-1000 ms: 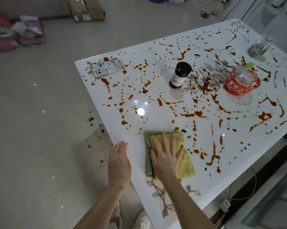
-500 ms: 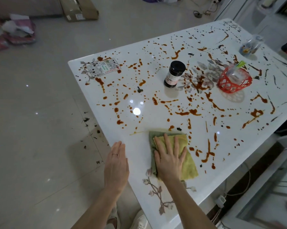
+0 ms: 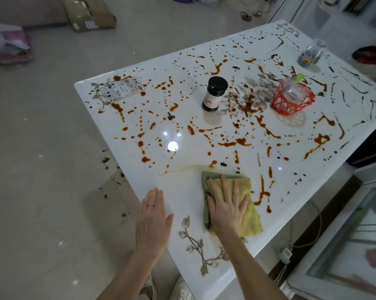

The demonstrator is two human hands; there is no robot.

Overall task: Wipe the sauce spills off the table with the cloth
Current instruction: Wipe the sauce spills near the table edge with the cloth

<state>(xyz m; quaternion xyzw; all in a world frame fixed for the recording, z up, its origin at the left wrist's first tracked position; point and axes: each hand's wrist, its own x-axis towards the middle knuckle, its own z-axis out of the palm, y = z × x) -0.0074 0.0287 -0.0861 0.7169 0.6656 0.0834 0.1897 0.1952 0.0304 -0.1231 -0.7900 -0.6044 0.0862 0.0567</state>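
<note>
Here | red basket (image 3: 279, 101): clear plastic (image 3: 293, 92) | jar (image 3: 215, 94): capped | right hand (image 3: 226, 207): on cloth (image 3: 251, 215)

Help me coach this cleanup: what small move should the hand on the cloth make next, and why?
Probably slide the cloth forward. The right hand presses flat on it, the table beside it looks wiped, and a thin smear and a sauce blob lie just past its far edge.

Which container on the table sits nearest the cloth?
The dark jar with the black lid, straight beyond the cloth. The red basket and the glass stand farther off to the right.
</note>
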